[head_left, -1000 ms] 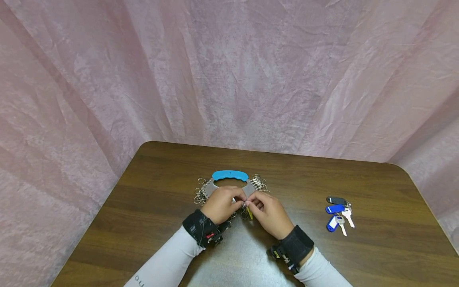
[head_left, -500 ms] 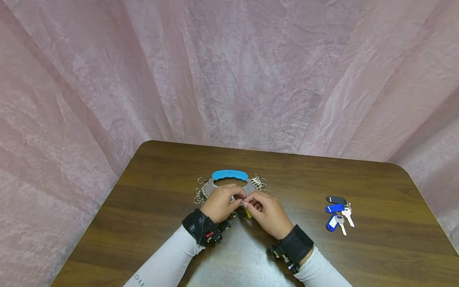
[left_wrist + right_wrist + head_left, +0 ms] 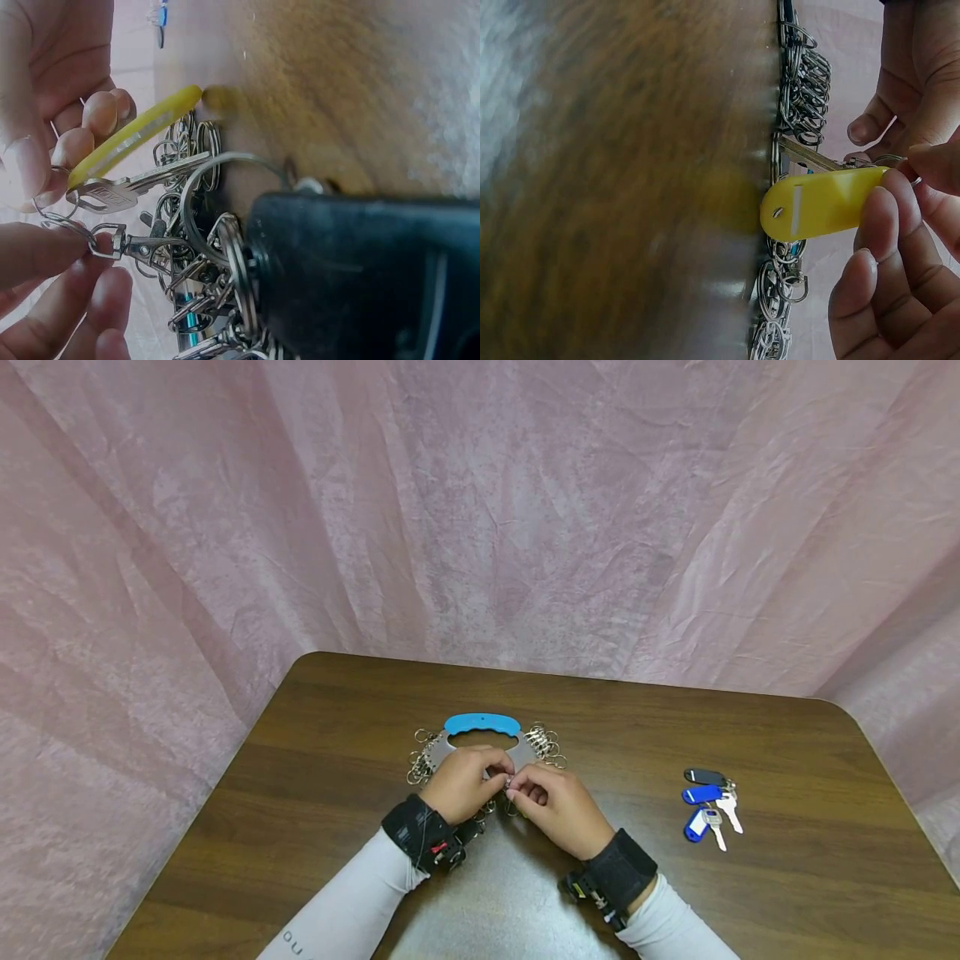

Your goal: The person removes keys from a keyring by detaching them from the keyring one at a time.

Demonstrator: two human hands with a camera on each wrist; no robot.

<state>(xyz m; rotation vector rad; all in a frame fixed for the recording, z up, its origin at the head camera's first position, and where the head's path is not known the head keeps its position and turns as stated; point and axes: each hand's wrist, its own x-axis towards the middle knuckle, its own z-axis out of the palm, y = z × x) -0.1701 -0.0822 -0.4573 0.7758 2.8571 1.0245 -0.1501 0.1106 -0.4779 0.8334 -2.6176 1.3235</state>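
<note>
In the head view, my left hand [image 3: 467, 783] and right hand [image 3: 558, 802] meet at the near edge of a grey metal key holder with a blue handle [image 3: 482, 723]. The left wrist view shows my left fingertips pinching a split ring [image 3: 66, 223] linked to a swivel clasp [image 3: 135, 246]. My right thumb and fingers pinch the thin ring of a yellow key tag [image 3: 825, 202], right beside that split ring. A silver key [image 3: 109, 195] hangs with the tag. Whether the two rings are threaded together I cannot tell.
Clasps and rings [image 3: 542, 743] line both sides of the holder. Off to the right on the brown table [image 3: 810, 793] lie a black key tag [image 3: 703, 777] and two blue key tags [image 3: 701, 794] with silver keys [image 3: 727, 810]. A pink curtain [image 3: 525, 527] hangs behind.
My right hand has shifted slightly left, its fingertips closer to the left ones. The yellow tag, visible earlier beneath the right hand, is now hidden in the head view.
</note>
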